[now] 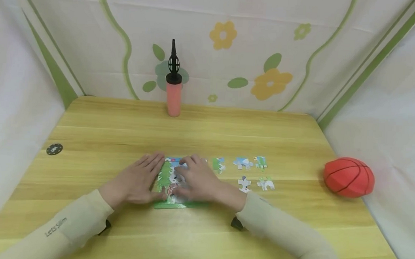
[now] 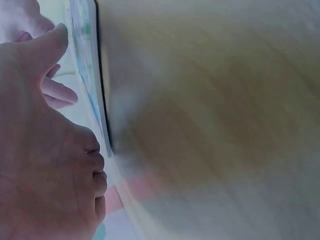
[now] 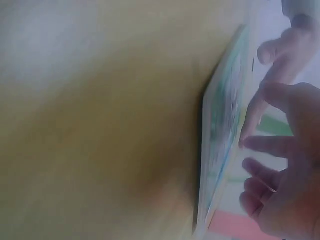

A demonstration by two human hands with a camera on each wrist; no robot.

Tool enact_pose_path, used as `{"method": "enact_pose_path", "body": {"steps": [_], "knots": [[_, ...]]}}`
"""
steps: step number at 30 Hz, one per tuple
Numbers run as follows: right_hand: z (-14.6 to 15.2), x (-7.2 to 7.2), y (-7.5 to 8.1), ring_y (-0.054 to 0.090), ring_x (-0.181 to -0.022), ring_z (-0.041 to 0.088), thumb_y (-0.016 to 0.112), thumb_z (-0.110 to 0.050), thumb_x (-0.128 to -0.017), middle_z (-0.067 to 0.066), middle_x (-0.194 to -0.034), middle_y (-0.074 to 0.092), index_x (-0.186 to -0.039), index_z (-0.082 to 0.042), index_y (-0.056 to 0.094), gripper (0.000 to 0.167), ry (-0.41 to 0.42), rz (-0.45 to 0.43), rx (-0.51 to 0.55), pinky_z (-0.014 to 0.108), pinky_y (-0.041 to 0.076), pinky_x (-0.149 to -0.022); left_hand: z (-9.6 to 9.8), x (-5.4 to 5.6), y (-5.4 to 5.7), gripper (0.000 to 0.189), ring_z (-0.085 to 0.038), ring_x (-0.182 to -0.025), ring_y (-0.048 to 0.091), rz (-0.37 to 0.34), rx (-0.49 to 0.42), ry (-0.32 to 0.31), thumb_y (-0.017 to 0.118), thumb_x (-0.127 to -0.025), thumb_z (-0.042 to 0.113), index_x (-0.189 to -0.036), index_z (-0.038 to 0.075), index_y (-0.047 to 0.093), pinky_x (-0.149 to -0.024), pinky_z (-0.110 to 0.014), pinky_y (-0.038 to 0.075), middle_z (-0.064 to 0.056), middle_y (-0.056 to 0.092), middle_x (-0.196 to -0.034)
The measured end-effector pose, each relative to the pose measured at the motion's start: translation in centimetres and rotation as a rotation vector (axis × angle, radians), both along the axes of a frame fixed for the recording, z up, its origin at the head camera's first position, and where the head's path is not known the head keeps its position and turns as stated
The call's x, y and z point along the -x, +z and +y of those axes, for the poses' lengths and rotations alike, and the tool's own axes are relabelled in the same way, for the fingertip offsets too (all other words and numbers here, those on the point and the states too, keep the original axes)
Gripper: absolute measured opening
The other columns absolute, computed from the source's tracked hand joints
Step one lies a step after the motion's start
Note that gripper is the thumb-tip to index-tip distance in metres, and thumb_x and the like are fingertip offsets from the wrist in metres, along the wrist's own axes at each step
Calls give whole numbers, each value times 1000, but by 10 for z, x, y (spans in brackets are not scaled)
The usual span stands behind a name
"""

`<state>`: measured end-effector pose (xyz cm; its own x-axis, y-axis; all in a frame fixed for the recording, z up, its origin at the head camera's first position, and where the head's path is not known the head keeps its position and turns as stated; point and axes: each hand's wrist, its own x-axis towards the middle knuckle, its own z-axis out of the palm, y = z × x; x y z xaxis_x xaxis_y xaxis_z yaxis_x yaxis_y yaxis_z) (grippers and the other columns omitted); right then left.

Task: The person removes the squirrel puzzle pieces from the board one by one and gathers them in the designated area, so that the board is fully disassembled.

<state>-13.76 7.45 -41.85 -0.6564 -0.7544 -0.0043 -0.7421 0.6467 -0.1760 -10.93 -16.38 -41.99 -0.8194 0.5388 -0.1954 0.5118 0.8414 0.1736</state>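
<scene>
- Flowered white cloth hangs behind a wood-patterned table, where we see a pink pump at the back, a black chip at the left and a red ball at the right
- We would expect the puzzle to be light, flat and fairly stiff as a board, though its joined pieces could lift or spring apart if it were bent
- Its printed face looks smooth, so we judge it might slide on the table; the outer rim seems the best hold, from two opposite sides
- For the loose pieces, thin and probably cardboard, we would pinch the edges and spare the narrow tabs
- Our left hand lies along the puzzle's left side, fingers straight, thumb reaching over the lower left corner; we cannot tell how firmly it presses
- Our right hand is above the puzzle's right part, fingers bent and spread, thumb well apart from them, and we see nothing gripped
- So the puzzle lies between our hands, with the loose pieces beyond the right one
</scene>
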Motion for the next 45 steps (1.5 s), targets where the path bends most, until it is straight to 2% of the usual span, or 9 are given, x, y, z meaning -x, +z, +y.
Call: {"method": "enact_pose_path", "body": {"steps": [3, 8, 12, 19, 26, 29, 33, 35, 45], "knots": [[-7, -4, -4, 50, -134, 26, 69, -61, -92, 9, -148, 57, -127, -16, 69, 57, 17, 33, -46, 44, 47, -114, 0, 1, -3, 108, -43, -161, 22, -10, 5, -8, 55, -93, 71, -160, -8, 26, -134, -56, 22, -25, 21, -172], [-11, -10, -10, 52, -130, 23, 68, -64, -91, 4, -141, 62, -114, -18, 72, 52, 18, 110, -73, 40, 48, -113, 1, 1, -5, 110, -43, -162, 21, -18, 15, -11, 58, -91, 70, -160, -9, 25, -134, -56, 22, -25, 20, -173], [-14, -11, -10, 53, -126, 22, 70, -62, -91, 3, -136, 64, -116, -16, 74, 53, 7, 118, -64, 38, 48, -110, 2, 1, -4, 111, -44, -161, 22, -14, 24, -15, 60, -90, 70, -160, -9, 26, -134, -56, 22, -26, 20, -172], [-18, -9, -8, 56, -119, 19, 78, -59, -85, 1, -128, 68, -105, -19, 74, 45, -18, 110, -37, 33, 51, -104, 2, 2, -5, 112, -43, -162, 21, -12, 36, -14, 60, -89, 71, -160, -9, 25, -134, -56, 22, -25, 19, -173], [-20, -8, -5, 56, -107, 17, 79, -56, -87, -2, -114, 67, -112, -15, 65, 50, -40, 73, -23, 30, 50, -97, 2, 3, -6, 112, -43, -161, 22, -11, 28, -14, 61, -89, 70, -160, -9, 25, -133, -56, 23, -25, 20, -172], [-22, -9, -4, 61, -100, 14, 75, -42, -95, -1, -108, 69, -111, -13, 64, 35, -36, 1, 35, 26, 53, -90, 1, 2, -6, 113, -43, -162, 21, -16, 28, -10, 62, -89, 70, -161, -9, 25, -133, -57, 23, -25, 19, -173], [-24, -10, 0, 64, -79, 8, 68, -18, -100, 0, -92, 72, -99, -12, 63, 7, -30, -143, 145, 16, 53, -70, 2, 2, -5, 113, -43, -162, 21, -31, 30, -4, 63, -89, 69, -161, -9, 24, -133, -57, 23, -25, 18, -173], [-24, -10, 1, 62, -72, 5, 67, -13, -100, -1, -85, 72, -93, -13, 62, 8, -31, -178, 178, 12, 51, -64, 2, 2, -4, 113, -43, -162, 21, -40, 27, -2, 64, -89, 69, -161, -9, 24, -133, -57, 23, -25, 18, -173], [-18, -12, 1, 63, -71, 4, 69, -11, -99, -1, -84, 73, -91, -11, 66, 9, -21, -138, 220, 9, 51, -66, 6, 4, -2, 114, -44, -162, 20, -73, 36, 9, 65, -88, 69, -161, -9, 23, -133, -57, 22, -26, 17, -173]]}}
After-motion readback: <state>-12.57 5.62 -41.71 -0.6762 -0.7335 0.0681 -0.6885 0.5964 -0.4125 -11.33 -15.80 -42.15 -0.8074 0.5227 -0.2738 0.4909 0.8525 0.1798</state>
